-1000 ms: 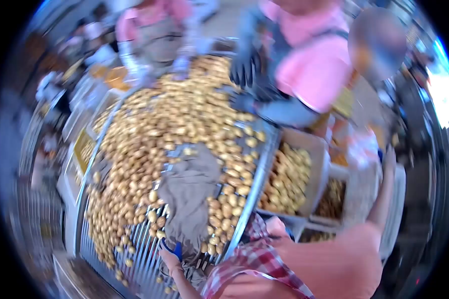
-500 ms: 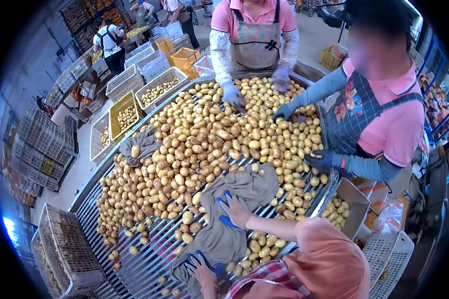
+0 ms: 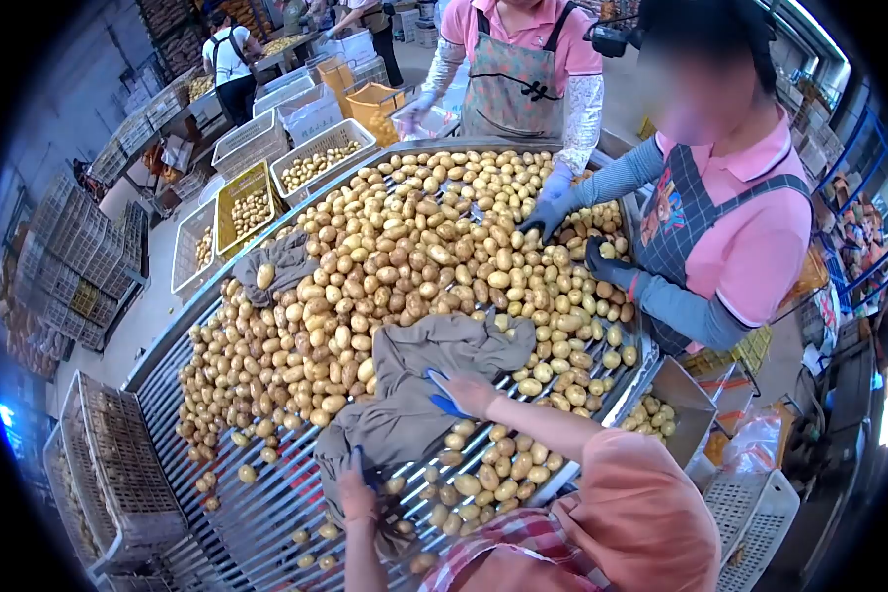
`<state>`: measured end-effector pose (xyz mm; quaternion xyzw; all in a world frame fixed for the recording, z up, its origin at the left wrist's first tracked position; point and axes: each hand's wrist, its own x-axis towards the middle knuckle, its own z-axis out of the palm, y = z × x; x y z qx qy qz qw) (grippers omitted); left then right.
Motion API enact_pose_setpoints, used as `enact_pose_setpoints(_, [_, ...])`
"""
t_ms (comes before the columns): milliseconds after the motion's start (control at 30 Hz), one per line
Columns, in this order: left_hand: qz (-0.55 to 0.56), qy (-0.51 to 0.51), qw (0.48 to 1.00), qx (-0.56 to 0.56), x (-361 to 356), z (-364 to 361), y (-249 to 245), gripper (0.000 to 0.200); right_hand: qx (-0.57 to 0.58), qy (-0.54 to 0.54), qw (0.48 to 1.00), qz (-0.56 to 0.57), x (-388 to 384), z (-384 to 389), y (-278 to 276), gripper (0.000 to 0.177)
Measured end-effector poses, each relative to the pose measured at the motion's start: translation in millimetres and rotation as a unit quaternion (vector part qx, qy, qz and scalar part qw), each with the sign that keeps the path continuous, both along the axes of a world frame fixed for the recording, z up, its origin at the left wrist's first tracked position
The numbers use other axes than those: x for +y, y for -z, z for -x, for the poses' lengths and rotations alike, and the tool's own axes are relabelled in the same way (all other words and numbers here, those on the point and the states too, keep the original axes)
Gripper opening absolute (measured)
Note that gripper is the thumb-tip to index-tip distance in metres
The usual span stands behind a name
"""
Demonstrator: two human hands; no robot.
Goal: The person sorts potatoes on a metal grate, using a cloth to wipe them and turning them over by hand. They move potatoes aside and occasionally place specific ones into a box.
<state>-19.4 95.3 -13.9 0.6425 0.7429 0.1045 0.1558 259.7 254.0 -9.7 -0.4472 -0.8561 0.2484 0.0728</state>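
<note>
A grey-brown cloth (image 3: 405, 355) lies in folds over potatoes (image 3: 365, 266) and metal rollers. My right hand (image 3: 469, 393), in blue fingertip covers, rests on the cloth's near side with its fingers apart. Lower left, my left hand (image 3: 357, 493) has its fingers closed round the cloth's edge, partly hidden by the fabric. Several potatoes (image 3: 503, 474) sit beside my right forearm. A second grey cloth (image 3: 276, 264) with a potato on it lies at the heap's left edge.
Across the rollers (image 3: 237, 533), two co-workers in pink stand at the heap; gloved hands (image 3: 548, 212) touch potatoes. Crates (image 3: 311, 163) of potatoes line the left rim. Stacked crates (image 3: 133, 464) stand lower left, and a cardboard box (image 3: 686, 405) is at the right.
My left hand has gone from lying spread on the cloth to gripping its edge. The cloth has shifted left. One co-worker's hand has left the heap, and another's gloved hands have moved over the potatoes.
</note>
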Motion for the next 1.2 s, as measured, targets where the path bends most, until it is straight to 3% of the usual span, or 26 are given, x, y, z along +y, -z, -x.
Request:
enact_pose_setpoints(67, [0.054, -0.099, 0.988, -0.104, -17.2, -16.7, -69.5, 0.058, 0.028, 0.036, 0.999, -0.005, -28.8, -36.1, 16.6, 0.039])
enact_pose_setpoints(133, [0.064, -0.065, 0.99, -0.111, -41.4, -13.2, -93.2, 0.058, 0.061, 0.081, 0.994, 0.038, -53.7, -75.1, 16.0, 0.035])
enact_pose_setpoints(167, [0.072, -0.039, 0.993, -0.087, -65.5, -12.7, -90.4, 0.058, 0.089, 0.117, 0.989, -0.022, -73.9, -83.4, -13.0, 0.021])
enact_pose_setpoints(200, [0.121, 0.041, 0.986, -0.106, -83.7, -9.4, -79.9, 0.059, 0.092, 0.133, 0.982, -0.096, -95.0, -96.8, -26.7, 0.02])
enact_pose_setpoints(233, [0.169, 0.121, 0.97, -0.122, -97.2, -6.6, -70.8, 0.06, 0.097, 0.188, 0.976, -0.054, -115.9, -105.6, -23.9, 0.023])
enact_pose_setpoints(267, [0.182, 0.176, 0.962, -0.099, -106.4, -17.9, -70.4, 0.059, 0.127, 0.214, 0.961, -0.123, -136.2, -107.5, -30.3, 0.031])
enact_pose_setpoints(300, [0.194, 0.229, 0.951, -0.075, -112.7, -35.3, -69.4, 0.058, 0.042, 0.217, 0.974, -0.042, -157.1, -115.3, -19.6, 0.038])
enact_pose_setpoints(333, [0.148, 0.308, 0.94, 0.021, -114.6, -50.5, -54.3, 0.056, -0.001, 0.176, 0.979, -0.107, -166.6, -113.0, -34.6, 0.045])
enact_pose_setpoints(367, [0.107, 0.374, 0.914, 0.114, -117.0, -65.4, -34.0, 0.054, -0.036, 0.121, 0.99, -0.059, -175.3, -106.2, -36.6, 0.051])
enact_pose_setpoints(433, [0.008, 0.302, 0.953, 0.022, -115.7, -84.6, 21.9, 0.046, -0.062, 0.127, 0.988, -0.067, -194.7, -82.2, 1.6, 0.058])
enact_pose_setpoints(500, [0.075, 0.3, 0.95, 0.035, -87.5, -100.6, 18.9, 0.046, -0.141, 0.013, 0.984, -0.104, -144.6, -74.8, 7.8, 0.065])
enact_pose_setpoints(567, [0.101, 0.215, 0.971, -0.02, -63.2, -104.9, 38.7, 0.05, -0.117, -0.003, 0.988, -0.1, -93.9, -57.2, 27.7, 0.071])
enact_pose_setpoints(633, [0.084, 0.183, 0.979, 0.042, -12.6, -108.9, 33.6, 0.051, -0.064, 0.019, 0.993, -0.102, -33.1, -28.0, 25.8, 0.078])
enact_pose_setpoints(667, [0.086, 0.159, 0.982, 0.053, 10.7, -109.9, 41.2, 0.055, 0.062, 0.028, 0.995, -0.072, -2.9, -12.6, 30.4, 0.084])
enact_pose_setpoints(700, [0.095, 0.127, 0.985, 0.063, 38.8, -114.4, 37.6, 0.058, 0.081, 0.03, 0.992, -0.091, 27.4, 2.5, 32.9, 0.09])
enact_pose_setpoints(733, [0.11, 0.055, 0.992, 0.006, 66.7, -121.9, 22.4, 0.061, 0.087, 0.045, 0.991, -0.086, 53.0, 15.3, 35.5, 0.086])
enact_pose_setpoints(767, [0.064, 0.022, 0.998, 0.014, 84.4, -126.1, 38.6, 0.059, 0.101, 0.056, 0.99, -0.083, 77.6, 21.2, 50.5, 0.069])
enact_pose_setpoints(800, [0.08, 0.017, 0.997, -0.001, 97.9, -130.1, 35.9, 0.059, 0.025, 0.069, 0.989, -0.132, 95.4, 24.2, 54.3, 0.056])
enact_pose_setpoints(833, [0.082, -0.001, 0.996, -0.025, 108.9, -135.4, 18.1, 0.058, -0.048, 0.051, 0.95, -0.303, 103.6, 21.0, 49.9, 0.048])
enact_pose_setpoints(900, [0.142, 0.017, 0.989, -0.038, 122.1, -131.9, -11.8, 0.06, -0.116, 0.02, 0.966, -0.231, 108.1, 3.6, 27.4, 0.045])
enact_pose_setpoints(1000, [0.073, 0.057, 0.992, -0.082, 90.7, -104.2, -11.0, 0.062, -0.094, -0.063, 0.987, -0.112, 80.2, -54.6, -4.9, 0.043])
enact_pose_setpoints(1033, [0.052, 0.072, 0.99, -0.106, 71.8, -96.8, -15.9, 0.063, -0.056, -0.03, 0.994, -0.086, 56.9, -72.3, -24.7, 0.049])
enact_pose_setpoints(1100, [0.17, 0.107, 0.959, -0.201, 42.6, -91.7, -49.5, 0.064, 0.08, 0.035, 0.992, -0.093, 5.3, -102.7, -47.2, 0.049])
enact_pose_setpoints(1133, [0.155, 0.168, 0.94, -0.253, 28.5, -92.6, -48.1, 0.063, 0.106, 0.086, 0.989, -0.051, -20.5, -115.4, -53.7, 0.049])
enact_pose_setpoints(1167, [0.144, 0.228, 0.914, -0.304, 13.4, -95.6, -42.3, 0.063, 0.116, 0.104, 0.982, -0.104, -43.9, -130.5, -40.2, 0.05])
enact_pose_setpoints(1200, [0.145, 0.303, 0.92, -0.2, -1.1, -106.9, -34.6, 0.061, 0.082, 0.168, 0.981, -0.053, -76.1, -140.8, -19.6, 0.053])
